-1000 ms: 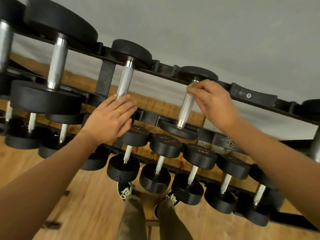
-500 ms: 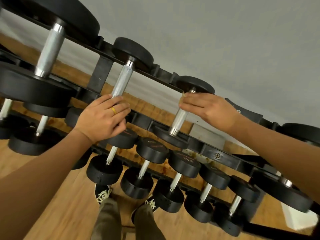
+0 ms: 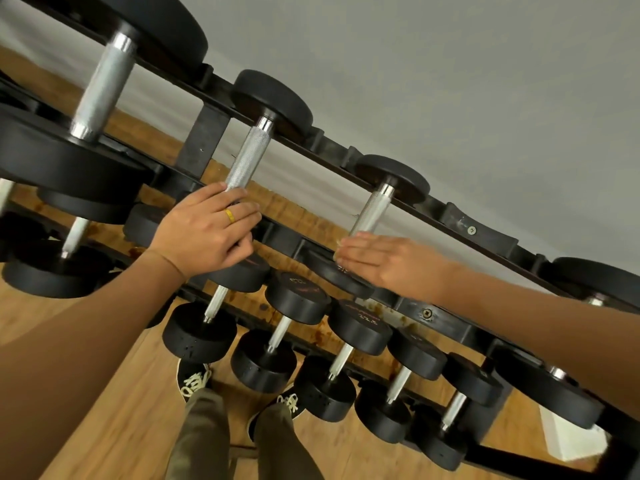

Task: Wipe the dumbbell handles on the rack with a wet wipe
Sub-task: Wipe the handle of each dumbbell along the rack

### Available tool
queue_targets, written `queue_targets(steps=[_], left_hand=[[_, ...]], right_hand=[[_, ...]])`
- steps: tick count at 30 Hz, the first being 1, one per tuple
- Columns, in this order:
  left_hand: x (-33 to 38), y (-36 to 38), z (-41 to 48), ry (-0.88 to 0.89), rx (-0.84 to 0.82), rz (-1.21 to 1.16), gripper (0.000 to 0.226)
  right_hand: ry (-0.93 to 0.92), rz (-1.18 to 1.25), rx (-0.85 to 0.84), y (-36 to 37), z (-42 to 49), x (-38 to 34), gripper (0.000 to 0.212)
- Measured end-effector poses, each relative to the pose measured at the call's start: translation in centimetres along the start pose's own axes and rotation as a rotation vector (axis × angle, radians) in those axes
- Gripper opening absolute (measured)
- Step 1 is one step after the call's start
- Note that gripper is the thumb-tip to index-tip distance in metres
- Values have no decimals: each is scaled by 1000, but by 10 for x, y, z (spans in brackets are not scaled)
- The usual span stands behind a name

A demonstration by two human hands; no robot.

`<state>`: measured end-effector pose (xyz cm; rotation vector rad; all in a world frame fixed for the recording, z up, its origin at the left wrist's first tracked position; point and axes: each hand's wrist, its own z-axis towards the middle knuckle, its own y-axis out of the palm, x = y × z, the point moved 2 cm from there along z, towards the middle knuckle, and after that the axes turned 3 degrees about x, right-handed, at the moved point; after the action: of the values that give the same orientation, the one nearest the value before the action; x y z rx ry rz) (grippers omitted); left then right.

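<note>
On rack (image 3: 485,233) | right hand (image 3: 391,265) slid down handle (image 3: 372,213) | left hand (image 3: 204,233) grips next handle (image 3: 247,157)

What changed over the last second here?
The right hand slid down the smaller handle from its far end to its near end. The left hand stayed gripping the near end of the neighbouring handle.

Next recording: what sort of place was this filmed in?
Most likely a gym weight room: a tiered black rack holds rows of black dumbbells with knurled steel handles, on a wood floor against a grey wall.
</note>
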<state>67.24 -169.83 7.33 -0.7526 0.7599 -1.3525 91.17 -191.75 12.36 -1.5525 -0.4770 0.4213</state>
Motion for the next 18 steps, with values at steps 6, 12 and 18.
queue_targets(steps=[6, 12, 18], left_hand=[[-1, 0, -1, 5, 11, -2, 28], [1, 0, 0, -5, -2, -1, 29], [0, 0, -1, -9, -18, -4, 30]], right_hand=[[190, -52, 21, -12, -7, 37, 61], [-37, 14, -37, -1, 1, 3, 44], [311, 29, 34, -13, 1, 40, 54]])
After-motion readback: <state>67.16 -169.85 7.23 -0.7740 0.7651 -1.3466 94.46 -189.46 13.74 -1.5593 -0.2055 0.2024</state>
